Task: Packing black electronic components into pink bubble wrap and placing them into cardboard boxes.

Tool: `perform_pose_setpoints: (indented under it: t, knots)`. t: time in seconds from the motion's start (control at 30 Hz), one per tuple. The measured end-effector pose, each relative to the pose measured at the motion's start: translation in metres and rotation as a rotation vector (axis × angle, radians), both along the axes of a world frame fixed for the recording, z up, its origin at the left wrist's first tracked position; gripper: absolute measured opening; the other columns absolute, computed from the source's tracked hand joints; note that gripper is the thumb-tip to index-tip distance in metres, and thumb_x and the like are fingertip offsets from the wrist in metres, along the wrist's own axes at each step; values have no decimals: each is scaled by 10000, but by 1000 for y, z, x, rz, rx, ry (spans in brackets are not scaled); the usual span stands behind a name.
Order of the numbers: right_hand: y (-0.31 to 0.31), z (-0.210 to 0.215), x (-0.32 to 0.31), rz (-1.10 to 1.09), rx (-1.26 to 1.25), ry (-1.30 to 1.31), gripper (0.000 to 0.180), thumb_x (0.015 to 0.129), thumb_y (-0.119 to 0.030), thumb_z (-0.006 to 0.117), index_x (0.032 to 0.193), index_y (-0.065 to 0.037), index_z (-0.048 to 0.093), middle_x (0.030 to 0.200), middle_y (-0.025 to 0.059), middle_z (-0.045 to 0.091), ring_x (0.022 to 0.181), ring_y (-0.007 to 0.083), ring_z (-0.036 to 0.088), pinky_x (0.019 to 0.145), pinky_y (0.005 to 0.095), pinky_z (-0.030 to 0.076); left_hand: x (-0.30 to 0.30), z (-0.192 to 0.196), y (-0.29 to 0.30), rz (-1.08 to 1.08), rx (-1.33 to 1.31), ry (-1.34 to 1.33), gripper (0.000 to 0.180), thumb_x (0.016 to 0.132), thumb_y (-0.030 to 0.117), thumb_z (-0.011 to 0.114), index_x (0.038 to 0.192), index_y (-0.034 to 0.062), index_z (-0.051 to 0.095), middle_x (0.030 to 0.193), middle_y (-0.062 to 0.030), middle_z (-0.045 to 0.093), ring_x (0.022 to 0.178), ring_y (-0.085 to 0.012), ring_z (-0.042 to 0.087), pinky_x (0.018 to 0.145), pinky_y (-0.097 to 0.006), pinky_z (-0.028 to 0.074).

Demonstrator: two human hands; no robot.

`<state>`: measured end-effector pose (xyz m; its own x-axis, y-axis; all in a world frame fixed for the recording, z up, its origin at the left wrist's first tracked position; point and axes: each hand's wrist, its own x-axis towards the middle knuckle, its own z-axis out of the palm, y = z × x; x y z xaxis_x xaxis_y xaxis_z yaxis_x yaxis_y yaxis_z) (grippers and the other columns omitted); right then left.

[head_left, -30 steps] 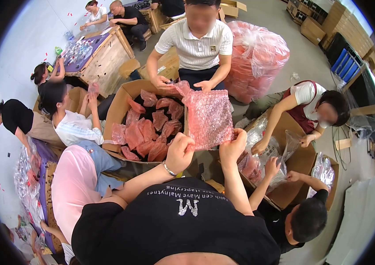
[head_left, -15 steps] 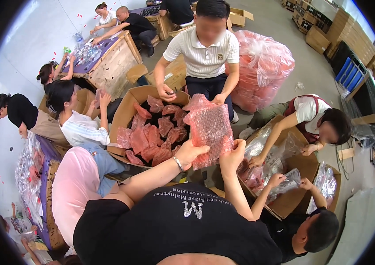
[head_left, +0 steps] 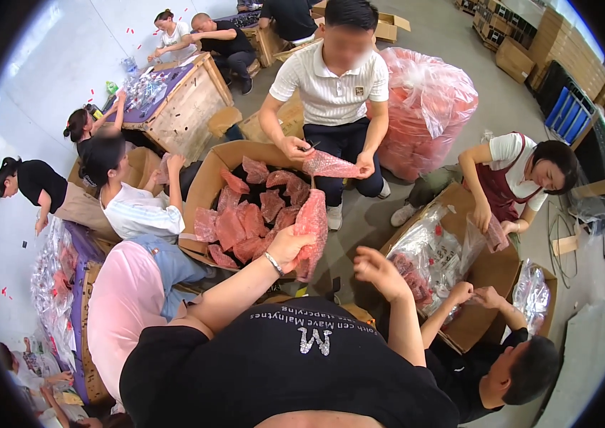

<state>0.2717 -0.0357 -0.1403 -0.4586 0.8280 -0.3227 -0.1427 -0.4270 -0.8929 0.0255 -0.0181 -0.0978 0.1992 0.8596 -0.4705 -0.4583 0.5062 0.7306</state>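
Observation:
My left hand (head_left: 290, 250) is closed around a pink bubble-wrap bag (head_left: 312, 225), which stands upright and looks narrow and folded. My right hand (head_left: 382, 272) is off to the right of it, its fingers loosely bent and apart, with nothing visible in them. Left of the bag is a large cardboard box (head_left: 209, 178) holding several crumpled pink bubble-wrap bags (head_left: 249, 221) over dark contents. Across from me, a person in a white shirt holds another pink bubble-wrap bag (head_left: 332, 165) with both hands, a small dark object in one of them.
A big clear sack of pink material (head_left: 427, 114) stands behind that person. To the right, two people work at a cardboard box (head_left: 498, 274) of clear plastic bags (head_left: 431, 250). Someone in pink and blue is close on my left. Purple-topped tables (head_left: 174, 75) stand farther left.
My right hand has let go of the bubble-wrap bag and moved right and down. The bag, still in my left hand, has turned narrow. The person opposite now holds a separate bag.

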Motion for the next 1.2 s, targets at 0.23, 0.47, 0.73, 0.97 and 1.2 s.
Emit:
perform_pose_setpoints:
  t: [0.23,0.47,0.73,0.97,1.2]
  knots:
    - [13,-40,-72,-171,-524,925,594,859,-468,475,1266,-44,390,1234,167,472,1106,278,487,928,433,403,26,23,3,-103,21,-134,271,813,-10,528,1083,13,533,1000,-66,605,886,-163,594,797,-303,481]
    - [20,-4,-53,-441,-173,528,304,844,-74,551,1138,-29,486,1048,75,585,924,179,569,836,323,448,2,29,10,-148,167,225,398,842,105,560,1190,-17,409,1049,-91,548,953,-159,544,850,-287,445]
    - [-1,19,-61,-440,-17,409,270,850,-66,549,1108,-11,494,1015,54,587,893,133,559,814,282,441,24,-25,32,121,436,547,246,911,222,490,1026,6,512,883,1,537,803,-75,488,741,-225,418]
    - [0,9,-55,-433,-324,665,295,862,-164,559,1115,-32,483,1022,46,578,911,141,555,816,310,453,57,-78,47,-27,77,7,236,921,162,418,1059,21,546,974,-36,595,865,-88,550,781,-221,448]
    - [3,0,-35,-469,-356,738,293,843,-104,576,1111,-37,478,968,40,590,843,130,575,767,287,476,76,-55,60,-221,308,317,270,832,32,521,1102,16,524,1015,-62,579,915,-145,547,830,-254,443]
